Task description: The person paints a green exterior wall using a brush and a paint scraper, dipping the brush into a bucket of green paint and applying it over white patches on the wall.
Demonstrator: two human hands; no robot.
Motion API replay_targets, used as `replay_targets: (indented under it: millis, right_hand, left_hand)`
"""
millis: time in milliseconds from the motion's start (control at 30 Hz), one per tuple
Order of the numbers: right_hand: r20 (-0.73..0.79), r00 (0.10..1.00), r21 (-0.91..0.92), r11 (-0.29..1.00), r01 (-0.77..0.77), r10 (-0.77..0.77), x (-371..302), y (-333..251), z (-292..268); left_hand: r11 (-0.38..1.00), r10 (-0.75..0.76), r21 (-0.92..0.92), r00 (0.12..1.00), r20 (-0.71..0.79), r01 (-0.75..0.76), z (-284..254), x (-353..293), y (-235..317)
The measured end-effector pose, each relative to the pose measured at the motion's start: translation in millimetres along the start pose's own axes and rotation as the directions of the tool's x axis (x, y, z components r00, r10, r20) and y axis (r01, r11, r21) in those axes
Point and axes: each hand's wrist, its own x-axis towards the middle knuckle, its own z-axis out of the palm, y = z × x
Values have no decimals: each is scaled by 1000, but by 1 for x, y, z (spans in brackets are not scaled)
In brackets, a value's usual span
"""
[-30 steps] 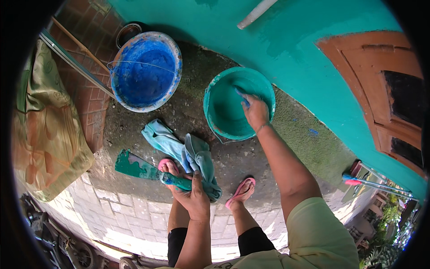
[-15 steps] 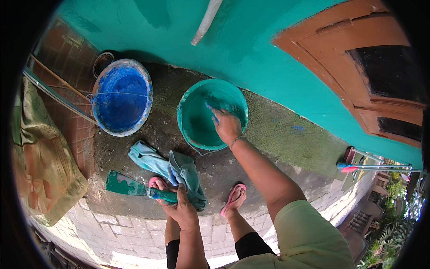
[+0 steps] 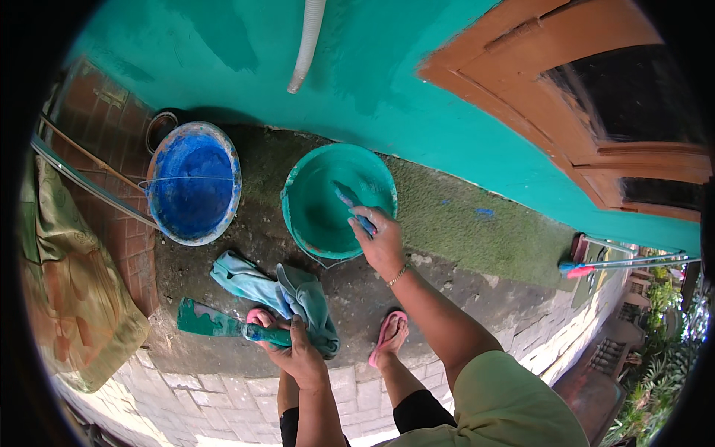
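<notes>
In my left hand (image 3: pixel 300 360) is a wide-bladed scraper (image 3: pixel 207 320), its blade smeared with green paint and pointing left. My right hand (image 3: pixel 383 242) is closed round a slim tool with a blue, paint-stained handle (image 3: pixel 365 224). That tool's narrow end points up-left over the green paint in a round green bucket (image 3: pixel 287 216); its exact kind is unclear. The right hand is at the bucket's right near rim. Below the bucket, paint-marked light-blue cloth (image 3: pixel 246 278) lies on the ground, partly behind my left hand.
A bucket with blue paint residue (image 3: pixel 234 195) and a wire handle stands left, beside a small dark can (image 3: pixel 158 128). Poles (image 3: pixel 93 179) and a draped gold cloth (image 3: pixel 82 298) line the left. Behind rises a green wall (image 3: pixel 357 74) with a pipe (image 3: pixel 307 45) and brown woodwork (image 3: pixel 536 82).
My right hand has drawn back toward me from inside the green bucket, bringing the blue-handled tool's end up into view. The left hand still holds the scraper in much the same place.
</notes>
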Motion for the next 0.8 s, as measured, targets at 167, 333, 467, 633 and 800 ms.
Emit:
replay_targets:
  millis: [167, 333, 467, 633, 800]
  right_hand:
    - [-25, 939, -217, 919, 329, -342, -41, -45, -33]
    - [59, 832, -431, 737, 520, -552, -53, -67, -74]
    - [-55, 789, -512, 695, 504, -612, -27, -65, -109]
    - [-84, 756, -622, 627, 469, -649, 17, -53, -131]
    - [-91, 750, -647, 611, 456, -656, 51, -41, -137]
  left_hand:
    - [1000, 10, -22, 999, 39, -9, 3, -2, 7]
    - [999, 42, 13, 999, 35, -42, 1, -1, -1]
    - [998, 57, 23, 998, 11, -57, -2, -1, -11]
    - [990, 132, 32, 990, 45, -134, -5, 3, -26]
    - [969, 201, 120, 973, 113, -214, -3, 5, -31]
